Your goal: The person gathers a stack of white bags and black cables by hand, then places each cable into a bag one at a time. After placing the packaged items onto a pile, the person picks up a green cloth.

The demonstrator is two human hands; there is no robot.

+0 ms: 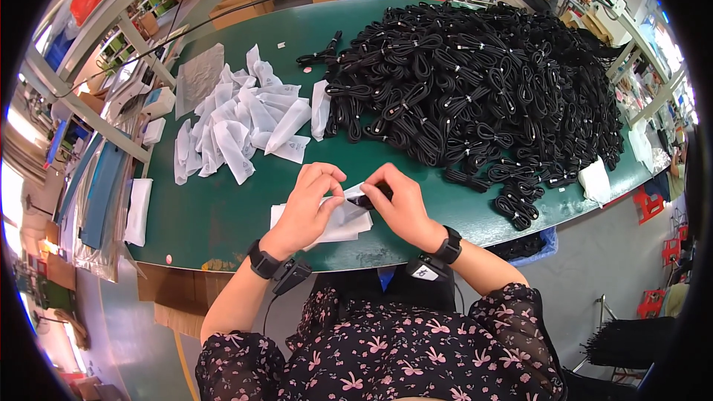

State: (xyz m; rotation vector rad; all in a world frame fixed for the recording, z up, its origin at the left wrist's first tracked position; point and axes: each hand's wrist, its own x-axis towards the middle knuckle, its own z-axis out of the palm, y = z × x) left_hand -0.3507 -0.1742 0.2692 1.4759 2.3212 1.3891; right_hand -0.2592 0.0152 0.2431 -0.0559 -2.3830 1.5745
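Near the table's front edge, my left hand (306,204) pinches the edge of a thin white bag (343,215). My right hand (405,204) is closed at the other side of that bag, its fingers on a coiled black cable (362,201). Part of this cable shows at the bag's mouth; my fingers hide the rest, so how deep it sits I cannot tell. Under both hands lies a small stack of flat white bags (338,236). Beyond my left hand is a heap of filled white bags (234,122).
A large pile of bundled black cables (475,82) covers the back and right of the green table (223,215). At the far left lies a clear plastic sheet (199,78). Metal shelf posts (122,130) stand along the left side. Below the right edge is a blue-lined bin (535,249).
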